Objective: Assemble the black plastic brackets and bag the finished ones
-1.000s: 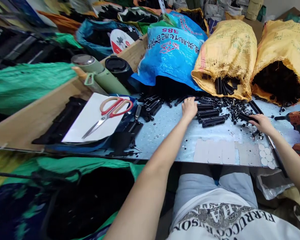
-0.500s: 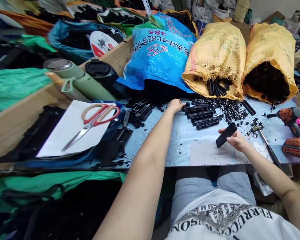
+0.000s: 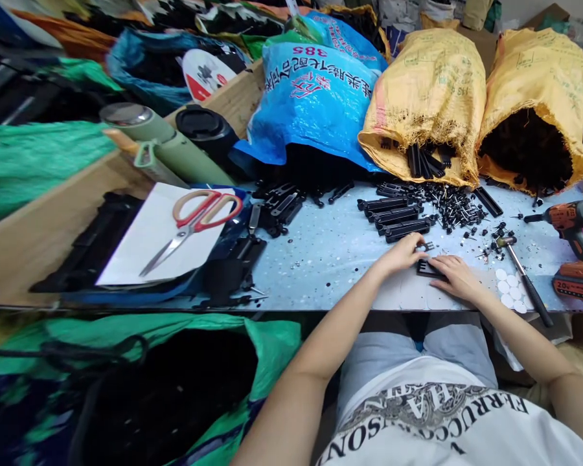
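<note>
Both hands meet near the front edge of the pale blue table [image 3: 320, 259]. My right hand [image 3: 454, 275] presses down on a flat black plastic part [image 3: 425, 268] lying on the table. My left hand [image 3: 402, 254] pinches a small black clip [image 3: 423, 246] against that part's far edge. Just beyond the hands lies a row of long black plastic bars [image 3: 393, 217], with a scatter of small black screws [image 3: 454, 210] to the right of it.
Two yellow sacks [image 3: 432, 84] [image 3: 534, 84] and a blue bag [image 3: 315, 97] of black parts lie at the back. Red-handled scissors [image 3: 197, 217] rest on white paper at left. An orange cordless drill [image 3: 571, 223], a hammer [image 3: 519, 275] and white round pads [image 3: 510, 294] sit at right.
My right hand has brought the black part down flat onto the table. My left hand has drawn back from the far parts pile to join it.
</note>
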